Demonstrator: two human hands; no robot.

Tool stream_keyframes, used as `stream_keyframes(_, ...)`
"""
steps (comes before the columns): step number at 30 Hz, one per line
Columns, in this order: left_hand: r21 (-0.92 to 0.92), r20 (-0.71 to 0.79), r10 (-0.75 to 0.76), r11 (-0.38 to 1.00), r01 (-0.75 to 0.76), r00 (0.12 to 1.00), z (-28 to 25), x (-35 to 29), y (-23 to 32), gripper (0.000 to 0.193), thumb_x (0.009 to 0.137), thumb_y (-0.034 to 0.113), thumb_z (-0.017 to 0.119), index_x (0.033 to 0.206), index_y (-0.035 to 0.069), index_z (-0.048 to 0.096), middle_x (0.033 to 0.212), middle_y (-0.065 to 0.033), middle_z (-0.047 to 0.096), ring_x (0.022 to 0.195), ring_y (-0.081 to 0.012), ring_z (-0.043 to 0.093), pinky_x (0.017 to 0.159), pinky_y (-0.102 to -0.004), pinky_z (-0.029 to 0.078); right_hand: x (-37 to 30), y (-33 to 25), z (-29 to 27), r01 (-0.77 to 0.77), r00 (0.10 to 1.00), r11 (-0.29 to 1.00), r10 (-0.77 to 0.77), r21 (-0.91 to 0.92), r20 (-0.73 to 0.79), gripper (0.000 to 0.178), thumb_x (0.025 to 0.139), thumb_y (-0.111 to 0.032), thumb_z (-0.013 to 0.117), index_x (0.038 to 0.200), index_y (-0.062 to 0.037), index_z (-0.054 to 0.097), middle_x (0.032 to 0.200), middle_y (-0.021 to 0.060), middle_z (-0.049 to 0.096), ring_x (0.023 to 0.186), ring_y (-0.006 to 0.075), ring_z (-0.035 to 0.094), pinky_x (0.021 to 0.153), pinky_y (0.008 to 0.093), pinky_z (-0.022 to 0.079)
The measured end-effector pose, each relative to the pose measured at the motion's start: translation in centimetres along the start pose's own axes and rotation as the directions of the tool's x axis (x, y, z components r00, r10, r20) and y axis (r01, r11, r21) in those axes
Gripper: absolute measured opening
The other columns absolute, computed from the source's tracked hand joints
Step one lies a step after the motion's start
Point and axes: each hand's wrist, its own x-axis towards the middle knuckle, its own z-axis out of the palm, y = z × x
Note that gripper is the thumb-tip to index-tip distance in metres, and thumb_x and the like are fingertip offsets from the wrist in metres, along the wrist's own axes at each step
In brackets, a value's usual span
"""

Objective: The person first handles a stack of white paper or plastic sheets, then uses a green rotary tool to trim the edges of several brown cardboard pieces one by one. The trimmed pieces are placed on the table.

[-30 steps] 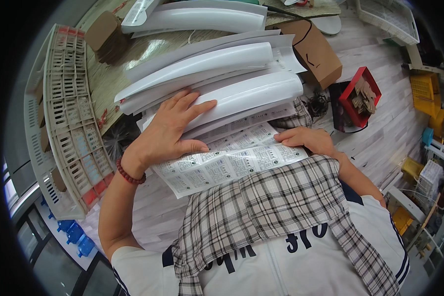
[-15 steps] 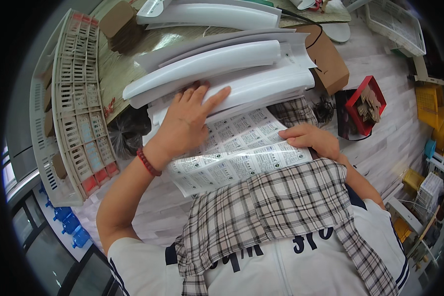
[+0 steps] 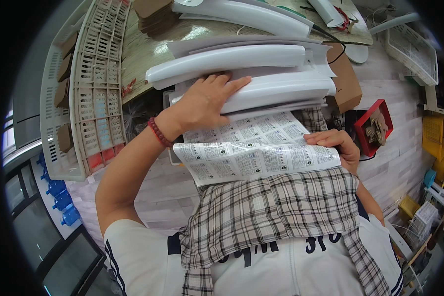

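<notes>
one printed sheet [image 3: 261, 162], right hand [image 3: 338, 144] holding its edge, floor [image 3: 397, 170] beyond

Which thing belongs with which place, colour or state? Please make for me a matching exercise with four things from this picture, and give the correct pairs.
Things:
1. Left hand
2. Right hand
3. Bracelet
4. Open box

Places, colours, states:
A. Beaded and dark red
B. Spread over a curled white sheet
C. Red, with brown pieces inside
D. At the right edge of a printed sheet

Pairs: 1-B, 2-D, 3-A, 4-C
</notes>
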Motion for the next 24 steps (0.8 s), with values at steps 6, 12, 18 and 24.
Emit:
stream_keyframes(6, 0.140, -0.011, 0.034, 0.990, -0.032, 0.999, 0.9, -0.5, 0.8, 0.104, 0.064, 0.014, 0.078, 0.153, 0.019, 0.025, 0.135, -0.0284, 0.043, 0.124, -0.0436, 0.044, 0.108, -0.0474, 0.033, 0.4, 0.1, 0.5, 0.040, 0.999, 0.999, -0.040, -0.009, 0.032, 0.019, 0.085, -0.002, 0.069, 0.103, -0.0002, 0.061, 0.102, 0.0163, 0.068, 0.103, 0.0299, 0.067, 0.095, 0.0445, 0.052)
stream_keyframes(12, 0.138, -0.074, 0.018, 0.990, -0.007, 0.997, 1.4, -0.8, 1.0, 0.099, 0.066, 0.008, 0.074, 0.152, 0.018, 0.026, 0.135, -0.0283, 0.043, 0.121, -0.0429, 0.047, 0.106, -0.0478, 0.035, 0.5, 0.0, 0.5, 0.097, 0.994, 0.995, -0.098, 0.014, 0.049, 0.016, 0.083, 0.001, 0.069, 0.098, -0.0008, 0.062, 0.099, 0.0153, 0.068, 0.098, 0.0291, 0.068, 0.091, 0.0451, 0.054)
stream_keyframes(18, 0.010, -0.127, 0.057, 0.998, -0.056, 0.990, 0.7, -0.8, 0.5, 0.084, 0.071, 0.002, 0.067, 0.147, 0.013, 0.035, 0.122, -0.0212, 0.055, 0.112, -0.0379, 0.054, 0.100, -0.0440, 0.042, 0.6, -0.3, 0.0, 0.149, 0.986, 0.986, -0.154, 0.071, 0.061, 0.015, 0.081, 0.001, 0.070, 0.094, 0.0006, 0.063, 0.093, 0.0173, 0.069, 0.093, 0.0310, 0.068, 0.084, 0.0443, 0.056)
stream_keyframes(24, -0.133, -0.151, 0.007, 0.991, -0.028, 0.988, -0.3, -0.7, 0.2, 0.070, 0.077, -0.002, 0.058, 0.144, 0.010, 0.040, 0.113, -0.0178, 0.061, 0.104, -0.0351, 0.059, 0.089, -0.0408, 0.050, 0.1, -0.5, -1.2, 0.161, 0.987, 0.979, -0.158, 0.127, -0.030, 0.020, 0.079, -0.006, 0.075, 0.093, 0.0011, 0.063, 0.090, 0.0192, 0.069, 0.088, 0.0309, 0.068, 0.080, 0.0432, 0.057)
